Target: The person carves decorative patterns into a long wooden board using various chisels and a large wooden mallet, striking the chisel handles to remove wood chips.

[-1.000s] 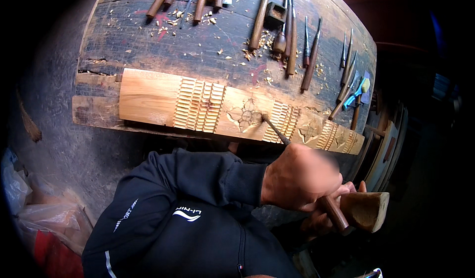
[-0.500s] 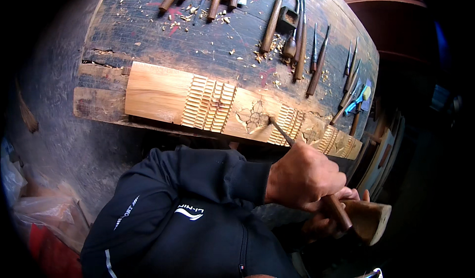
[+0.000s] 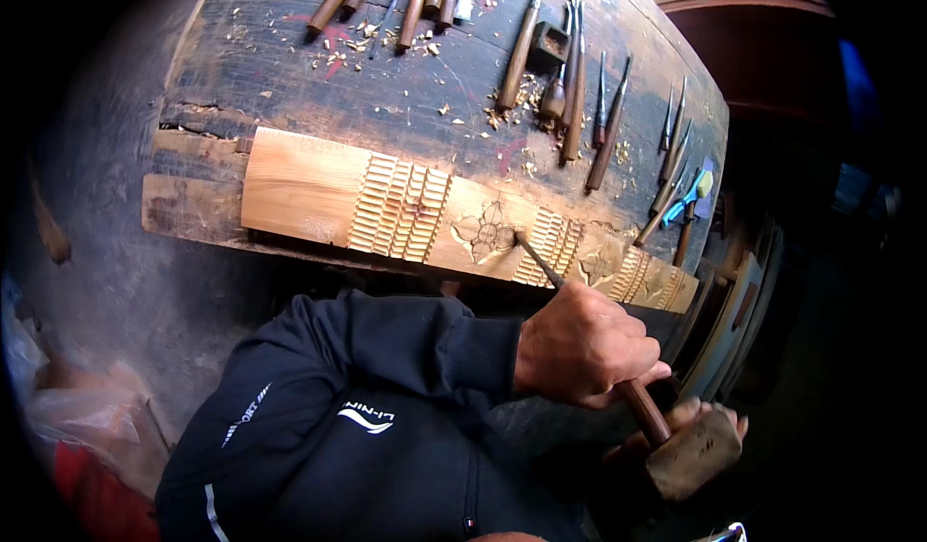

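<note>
My left hand (image 3: 587, 345) is closed round a carving chisel (image 3: 641, 409) with a brown wooden handle. The chisel slants, its metal tip set on a long pale board (image 3: 309, 187) beside a carved flower (image 3: 486, 233). Bands of ridged carving cross the board on both sides of that flower. My right hand (image 3: 713, 416) grips a wooden mallet (image 3: 693, 453); its fingers show past the head, and the rest of the hand is mostly hidden. The mallet's head is at the butt of the chisel handle, seemingly touching it.
The board lies along the near edge of a dark, worn workbench (image 3: 290, 79). Several more chisels (image 3: 610, 122) with wooden handles lie across it among wood shavings. A small dark block (image 3: 548, 46) and a blue-handled tool (image 3: 684, 202) are there too. Plastic bags (image 3: 92, 416) sit on the floor at left.
The mallet has turned and come against the butt of the chisel handle. The chisel tip remains at about the same spot beside the flower. The whole view has shifted slightly.
</note>
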Motion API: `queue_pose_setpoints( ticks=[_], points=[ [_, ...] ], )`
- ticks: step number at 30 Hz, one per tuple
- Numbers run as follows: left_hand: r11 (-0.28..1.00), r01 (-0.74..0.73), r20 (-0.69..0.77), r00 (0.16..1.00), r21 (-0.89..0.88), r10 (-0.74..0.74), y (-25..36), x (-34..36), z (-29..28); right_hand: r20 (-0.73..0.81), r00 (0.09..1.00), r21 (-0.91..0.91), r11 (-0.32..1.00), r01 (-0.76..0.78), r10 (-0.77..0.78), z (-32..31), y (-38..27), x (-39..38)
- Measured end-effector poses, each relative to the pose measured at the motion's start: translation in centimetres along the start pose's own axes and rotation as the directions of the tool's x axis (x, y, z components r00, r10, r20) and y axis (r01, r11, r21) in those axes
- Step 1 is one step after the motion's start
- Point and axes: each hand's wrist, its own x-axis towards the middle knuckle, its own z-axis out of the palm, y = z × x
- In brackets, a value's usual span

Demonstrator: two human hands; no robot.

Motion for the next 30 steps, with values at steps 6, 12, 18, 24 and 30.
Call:
queue_pose_setpoints(
  ticks=[6,12,18,24,30],
  points=[
    [0.999,0.035,0.007,0.999,0.016,-0.035,-0.1,0.4,0.2,-0.591,0.747,0.699,0.654,0.288,0.303,1.0,-0.1,1.6],
    [0.998,0.035,-0.002,0.999,0.048,-0.035,-0.3,0.7,0.3,-0.630,0.770,0.451,0.856,0.255,0.102,3.5,0.8,1.9],
    [0.997,0.075,-0.019,0.997,0.033,-0.074,-0.1,1.1,0.0,-0.644,0.644,0.674,0.704,0.224,0.412,4.6,0.1,1.4],
    [0.964,0.206,0.023,0.978,-0.167,-0.205,-0.9,3.0,-1.6,-0.391,0.836,0.671,0.741,-0.029,0.386,6.4,-0.8,1.7],
    [0.985,0.171,0.031,0.985,0.004,-0.171,-4.8,3.8,-3.6,0.089,0.949,0.976,-0.214,-0.024,0.301,11.4,-3.1,2.1]
  ],
)
